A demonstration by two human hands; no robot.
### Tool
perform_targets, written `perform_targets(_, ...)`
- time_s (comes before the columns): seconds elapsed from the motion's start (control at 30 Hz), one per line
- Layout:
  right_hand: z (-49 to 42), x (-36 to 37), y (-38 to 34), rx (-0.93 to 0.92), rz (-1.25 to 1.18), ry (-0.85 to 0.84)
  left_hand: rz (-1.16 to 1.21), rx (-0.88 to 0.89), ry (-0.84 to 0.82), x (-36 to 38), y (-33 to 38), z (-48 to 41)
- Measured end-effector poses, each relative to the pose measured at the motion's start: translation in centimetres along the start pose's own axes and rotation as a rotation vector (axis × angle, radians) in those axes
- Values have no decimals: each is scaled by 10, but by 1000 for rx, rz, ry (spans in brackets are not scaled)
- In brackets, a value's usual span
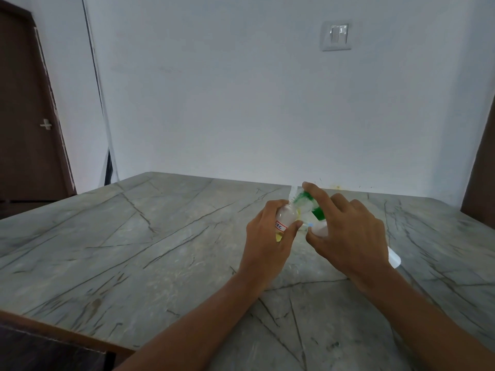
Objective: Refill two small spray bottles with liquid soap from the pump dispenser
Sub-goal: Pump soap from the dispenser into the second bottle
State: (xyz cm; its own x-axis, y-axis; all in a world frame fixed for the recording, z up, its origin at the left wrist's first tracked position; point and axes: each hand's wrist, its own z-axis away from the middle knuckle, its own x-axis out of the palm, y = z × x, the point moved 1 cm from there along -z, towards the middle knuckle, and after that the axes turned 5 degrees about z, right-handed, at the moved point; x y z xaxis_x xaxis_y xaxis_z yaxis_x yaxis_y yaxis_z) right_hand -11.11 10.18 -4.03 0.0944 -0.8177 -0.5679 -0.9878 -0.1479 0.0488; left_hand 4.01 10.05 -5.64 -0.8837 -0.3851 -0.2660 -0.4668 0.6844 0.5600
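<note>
- Fingers [293, 226] of the left hand [267, 236] gripped a small clear plastic spray bottle [286, 216], centre-right above the grey marble table [134, 236].
- The right hand [348, 231] clasped the tilted green-and-white pump dispenser [318, 213], forefinger on top (nozzle blurred).
- Seemingly filling this bottle; next, steady the nozzle over its mouth and press.

From where I stand only one marking is readable: a white, red-edged label [280, 226] on the small clear bottle [288, 213], handwritten with what looks like "7C"; the first character is unclear.
</note>
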Motion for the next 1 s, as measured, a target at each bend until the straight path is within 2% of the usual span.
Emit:
perform_targets(0.33, -3, -1, 1, -8, -18, -33, 4, 19, 14, 0, 0, 0)
perform_targets(0.67, -1, 3, 2, 17, -57, 16, 19, 58, -19, 0, 0, 2)
perform_targets(0.83, 0, -3, -2, 9, 25, 28, 5, 16, -36, 0, -2, 1)
perform_targets(1.0, 1, 0, -2, -10, 130, -55, -14, -52, -47, -1, -2, -1)
